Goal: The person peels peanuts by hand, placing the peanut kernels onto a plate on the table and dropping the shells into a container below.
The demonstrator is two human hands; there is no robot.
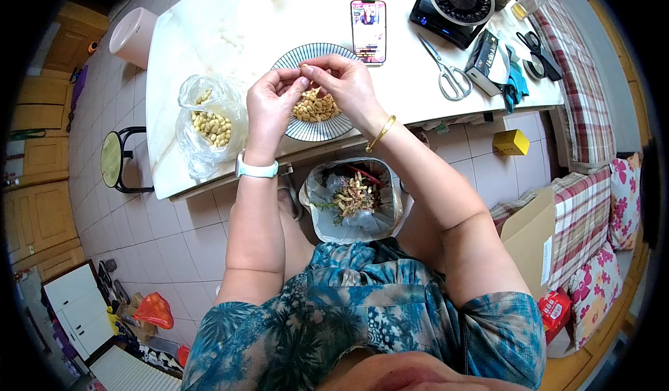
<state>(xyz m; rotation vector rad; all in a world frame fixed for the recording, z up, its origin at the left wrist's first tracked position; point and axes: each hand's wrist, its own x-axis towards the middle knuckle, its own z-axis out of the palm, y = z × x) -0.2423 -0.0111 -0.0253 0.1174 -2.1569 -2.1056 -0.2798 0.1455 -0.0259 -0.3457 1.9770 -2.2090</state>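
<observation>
My left hand (273, 102) and my right hand (345, 88) meet above a striped plate (326, 133), their thumbs and fingertips pinched together. Whatever sits between the fingertips is too small and covered to make out. On the plate lies a heap of tan shelled peanuts (317, 107), partly hidden by my hands. To the left, a clear plastic bag (202, 155) stands open with pale unshelled peanuts (211, 127) inside. Below the table edge, between my legs, a lined bin (322, 229) holds broken shells (357, 194) and some green scraps.
A lit phone (368, 32) lies behind the plate. To the right are scissors (449, 74), a black electric appliance (456, 8), a box (488, 62) and a teal cloth (516, 88). A stool (112, 159) and a pink bin (132, 37) stand left of the table.
</observation>
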